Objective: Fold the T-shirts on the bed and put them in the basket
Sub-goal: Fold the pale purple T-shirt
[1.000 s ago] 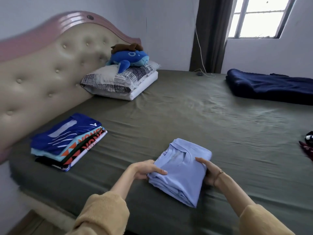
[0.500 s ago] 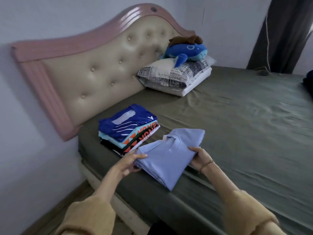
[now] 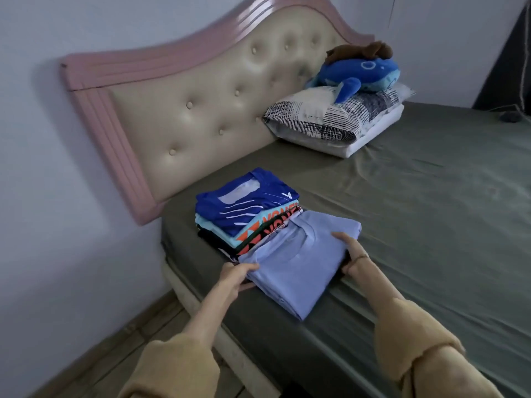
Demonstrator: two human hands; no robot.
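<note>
Running across the nine o'clock side of the view, the pale blue-grey wall (image 3: 51, 168) carries the tufted cream headboard with its ribbed pink frame (image 3: 178, 110), which leans up toward twelve o'clock. Below it, at seven o'clock, a strip of wooden floor (image 3: 94, 354) shows beside the bed edge. The left hand (image 3: 234, 278), coming out of a mustard-yellow sleeve (image 3: 172, 369), grips the left edge of the folded light-blue T-shirt (image 3: 298, 265), thumb on top and fingers tucked underneath, so it is closed on the fabric. Just above that hand, toward eleven o'clock, sits the stack of folded T-shirts (image 3: 247, 214), a royal-blue one with white stripes on top and turquoise, orange-lettered and dark ones beneath; the stack lies on the olive-green bed sheet (image 3: 431, 211) near the corner of the mattress. The light-blue T-shirt lies at the centre of the view on the sheet, its far left corner touching the side of the stack, its near corner pointing toward six o'clock. The right hand (image 3: 352, 255) holds the shirt's right edge, thumb across the top and fingers curled under. At one o'clock a black-and-white patterned pillow (image 3: 324, 119) rests on a white pillow (image 3: 370, 133) against the headboard, with a blue whale plush toy (image 3: 362, 74) on top and a brown plush toy (image 3: 359, 50) on that. A dark curtain (image 3: 505, 67) hangs at two o'clock.
</note>
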